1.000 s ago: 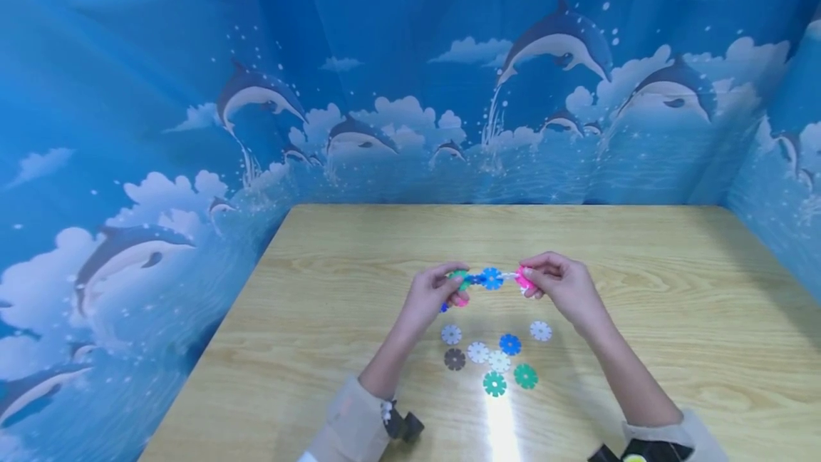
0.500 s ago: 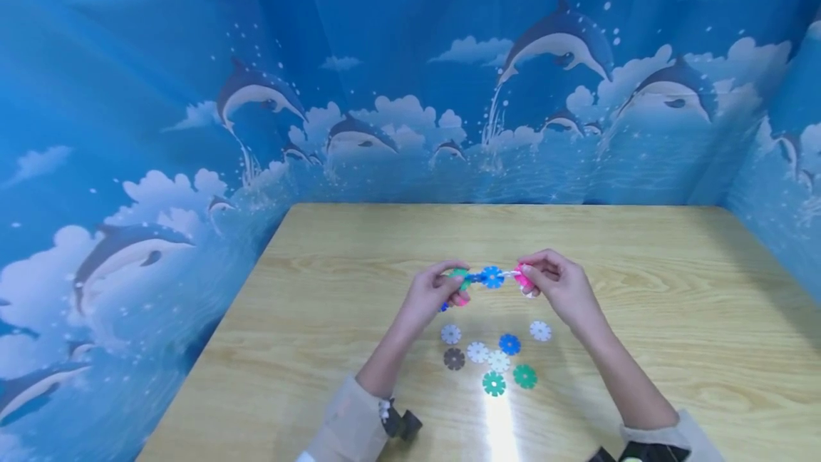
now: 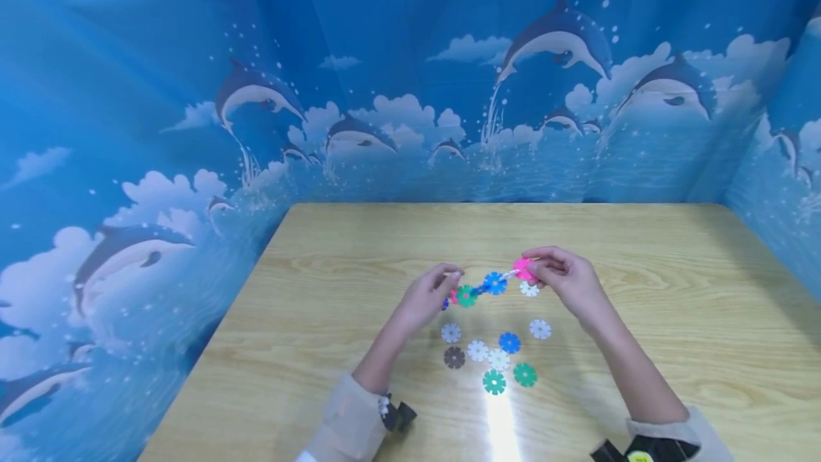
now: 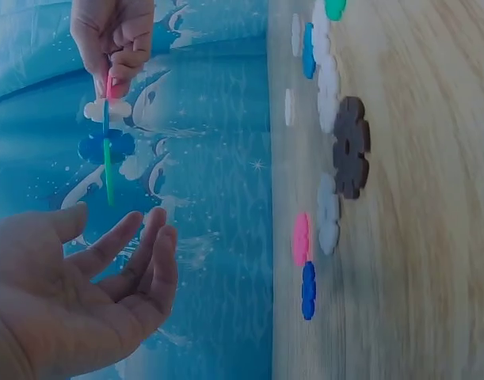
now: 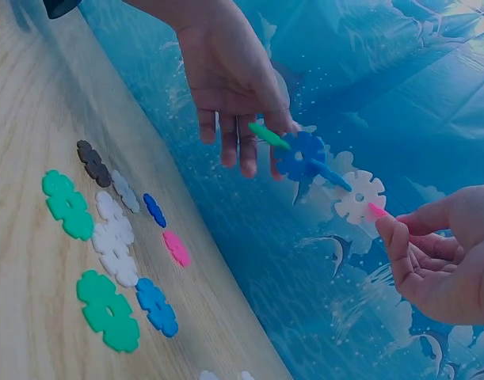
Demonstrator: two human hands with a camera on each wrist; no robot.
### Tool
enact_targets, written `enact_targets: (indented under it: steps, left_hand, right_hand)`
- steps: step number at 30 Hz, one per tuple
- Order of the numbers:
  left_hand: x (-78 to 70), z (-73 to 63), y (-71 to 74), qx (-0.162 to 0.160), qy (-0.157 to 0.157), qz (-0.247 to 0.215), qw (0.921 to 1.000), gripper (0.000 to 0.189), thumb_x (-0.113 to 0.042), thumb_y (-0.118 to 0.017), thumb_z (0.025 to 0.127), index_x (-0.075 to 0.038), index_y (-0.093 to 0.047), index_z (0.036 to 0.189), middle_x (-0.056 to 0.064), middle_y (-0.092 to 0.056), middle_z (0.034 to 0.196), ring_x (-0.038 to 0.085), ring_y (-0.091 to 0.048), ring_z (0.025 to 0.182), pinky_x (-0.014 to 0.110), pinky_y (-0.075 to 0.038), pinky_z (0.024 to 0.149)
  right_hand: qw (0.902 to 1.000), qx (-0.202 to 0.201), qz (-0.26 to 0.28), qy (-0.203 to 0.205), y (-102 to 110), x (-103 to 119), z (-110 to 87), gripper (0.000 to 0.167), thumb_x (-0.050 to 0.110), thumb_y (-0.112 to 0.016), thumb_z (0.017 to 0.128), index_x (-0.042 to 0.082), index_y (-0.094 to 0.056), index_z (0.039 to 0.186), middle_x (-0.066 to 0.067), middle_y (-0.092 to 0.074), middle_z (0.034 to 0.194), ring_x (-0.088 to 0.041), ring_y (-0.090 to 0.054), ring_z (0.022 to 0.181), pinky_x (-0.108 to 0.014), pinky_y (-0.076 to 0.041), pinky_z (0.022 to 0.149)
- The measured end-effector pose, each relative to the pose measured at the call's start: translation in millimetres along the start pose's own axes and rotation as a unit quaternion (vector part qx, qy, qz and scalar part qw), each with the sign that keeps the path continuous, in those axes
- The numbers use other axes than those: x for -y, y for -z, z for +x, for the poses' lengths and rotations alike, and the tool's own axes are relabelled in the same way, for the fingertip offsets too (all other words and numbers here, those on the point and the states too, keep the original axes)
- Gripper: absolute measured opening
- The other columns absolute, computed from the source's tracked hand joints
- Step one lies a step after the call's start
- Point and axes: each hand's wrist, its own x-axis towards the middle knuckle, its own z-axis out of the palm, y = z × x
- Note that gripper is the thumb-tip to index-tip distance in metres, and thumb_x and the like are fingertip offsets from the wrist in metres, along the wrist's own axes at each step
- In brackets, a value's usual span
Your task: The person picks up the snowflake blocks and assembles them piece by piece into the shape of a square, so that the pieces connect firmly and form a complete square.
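My right hand (image 3: 571, 289) pinches a pink notched disc (image 3: 522, 269) at the end of a short chain of interlocking snowflake discs. From the pink one the chain runs through a white disc (image 5: 359, 198), a blue disc (image 3: 494, 283) and another blue disc (image 5: 330, 175) to a green disc (image 3: 467, 296). The chain slants down to the left, held above the table. My left hand (image 4: 91, 289) is beside the green end, its fingers relaxed and apart from the disc, holding nothing.
On the wooden table (image 3: 359, 248) lie loose discs: a brown one (image 3: 454, 357), a blue one (image 3: 509, 342), green ones (image 3: 525, 375) and several white ones (image 3: 477, 351). A pink disc (image 5: 177, 248) and a dark blue disc (image 5: 154, 210) lie near the left hand. A dolphin-print curtain (image 3: 410, 77) stands behind.
My left hand has let go of the green disc and drawn slightly back. The chain's green end has dropped, while my right hand has lifted the pink end a little.
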Motion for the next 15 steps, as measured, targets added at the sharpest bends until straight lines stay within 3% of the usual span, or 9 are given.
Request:
enact_targets:
  steps: [1, 3, 7, 10, 15]
  left_hand:
    - [-0.1, 0.0, 0.1, 0.006, -0.002, 0.0, 1.0, 0.039, -0.039, -0.043, 0.097, -0.011, -0.054, 0.122, 0.005, -0.063, 0.1, 0.021, -0.059, 0.089, 0.032, -0.051, 0.073]
    - [-0.8, 0.4, -1.2, 0.034, -0.007, -0.043, 0.9985, 0.041, -0.037, -0.043, 0.097, -0.008, -0.051, 0.124, 0.007, -0.062, 0.106, 0.022, -0.059, 0.094, 0.033, -0.051, 0.078]
    - [-1.9, 1.5, -7.7, 0.106, -0.006, -0.133, 0.9854, 0.045, -0.031, -0.049, 0.095, -0.002, -0.044, 0.129, 0.01, -0.06, 0.111, 0.022, -0.058, 0.099, 0.033, -0.051, 0.081]
    - [-2.9, 1.1, -12.4, 0.136, 0.006, -0.14, 0.9807, 0.046, -0.029, -0.056, 0.093, -0.005, -0.044, 0.13, 0.008, -0.059, 0.112, 0.019, -0.058, 0.096, 0.032, -0.051, 0.078]
    - [-5.0, -1.1, -14.8, 0.141, 0.016, -0.136, 0.9804, 0.041, -0.02, -0.061, 0.09, -0.009, -0.048, 0.127, 0.005, -0.058, 0.111, 0.018, -0.06, 0.091, 0.031, -0.051, 0.076]
  right_hand:
    - [1.0, 0.009, -0.003, 0.001, -1, 0, -0.2, 0.028, 0.008, -0.055, 0.092, -0.006, -0.054, 0.117, -0.013, -0.062, 0.093, -0.014, -0.06, 0.077, -0.025, -0.053, 0.07]
    - [0.9995, 0.03, -0.012, 0.003, -4, -1, -0.5, 0.028, 0.009, -0.057, 0.092, -0.005, -0.055, 0.116, -0.013, -0.062, 0.092, -0.016, -0.061, 0.077, -0.027, -0.053, 0.069]
    - [0.9966, 0.081, -0.012, 0.008, -13, -5, 0.1, 0.026, 0.009, -0.059, 0.09, -0.004, -0.057, 0.112, -0.014, -0.064, 0.09, -0.022, -0.061, 0.078, -0.035, -0.053, 0.072]
    - [0.9945, 0.104, -0.002, 0.007, -18, -8, 0.7, 0.024, 0.008, -0.059, 0.089, -0.004, -0.057, 0.11, -0.014, -0.065, 0.089, -0.023, -0.062, 0.078, -0.041, -0.053, 0.074]
    - [0.994, 0.109, 0.006, -0.001, -21, -9, 0.4, 0.024, 0.006, -0.059, 0.089, -0.006, -0.057, 0.11, -0.013, -0.065, 0.087, -0.021, -0.062, 0.077, -0.046, -0.051, 0.076]
